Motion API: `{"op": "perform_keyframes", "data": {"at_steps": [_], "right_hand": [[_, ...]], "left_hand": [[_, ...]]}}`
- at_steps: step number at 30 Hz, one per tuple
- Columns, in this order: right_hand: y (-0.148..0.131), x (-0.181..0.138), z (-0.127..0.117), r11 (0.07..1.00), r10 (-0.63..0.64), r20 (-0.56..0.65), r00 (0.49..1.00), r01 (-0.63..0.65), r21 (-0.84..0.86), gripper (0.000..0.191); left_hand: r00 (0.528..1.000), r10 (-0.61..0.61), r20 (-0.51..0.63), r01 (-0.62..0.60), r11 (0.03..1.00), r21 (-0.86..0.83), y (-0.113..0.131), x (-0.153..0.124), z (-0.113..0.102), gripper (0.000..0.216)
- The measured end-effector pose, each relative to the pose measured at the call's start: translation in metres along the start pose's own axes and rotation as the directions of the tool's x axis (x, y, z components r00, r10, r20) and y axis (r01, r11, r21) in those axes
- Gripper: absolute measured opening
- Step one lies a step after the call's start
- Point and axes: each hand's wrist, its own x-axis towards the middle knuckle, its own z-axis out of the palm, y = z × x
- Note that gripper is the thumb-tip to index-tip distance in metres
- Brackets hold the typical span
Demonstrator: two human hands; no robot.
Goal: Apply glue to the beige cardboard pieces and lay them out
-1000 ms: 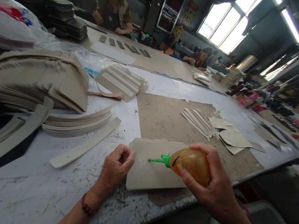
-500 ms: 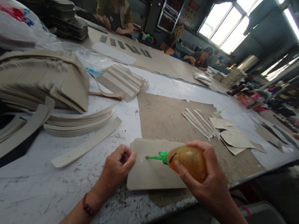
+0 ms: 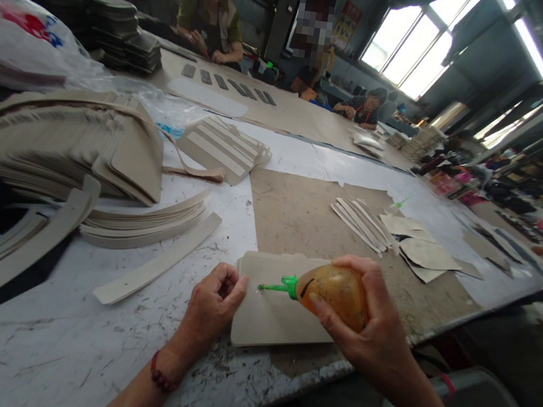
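Note:
My right hand (image 3: 370, 312) is wrapped round an amber squeeze bottle (image 3: 334, 296) with a green nozzle. The bottle lies almost level, and its nozzle tip points left, close above a flat beige panel (image 3: 279, 326) near the table's front edge. Whether the tip touches the panel I cannot tell. At the panel's left edge my left hand (image 3: 215, 297) is closed, fingers curled and thumb on the edge. Below the panel lies a brown sheet (image 3: 294, 217), partly covered by it.
Left of my hands are a long beige strip (image 3: 157, 261), curved strips (image 3: 147, 223) and a big stack of beige panels (image 3: 132, 150). Thin strips (image 3: 360, 223) and pale pieces (image 3: 429, 252) lie beyond the bottle. Two people sit across the table. A plastic bin (image 3: 470, 406) stands below right.
My right hand has shifted the bottle slightly left, so the nozzle tip is nearer my left hand. My left hand and the panel have stayed put.

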Motion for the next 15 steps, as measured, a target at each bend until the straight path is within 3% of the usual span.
{"op": "perform_keyframes", "data": {"at_steps": [15], "right_hand": [[-0.001, -0.008, -0.01, 0.999, 0.027, 0.065, 0.998, -0.029, 0.022, 0.037]], "left_hand": [[1.0, -0.001, 0.0, 0.001, 1.0, 0.004, 0.001, 0.0, 0.0, 0.03]]}}
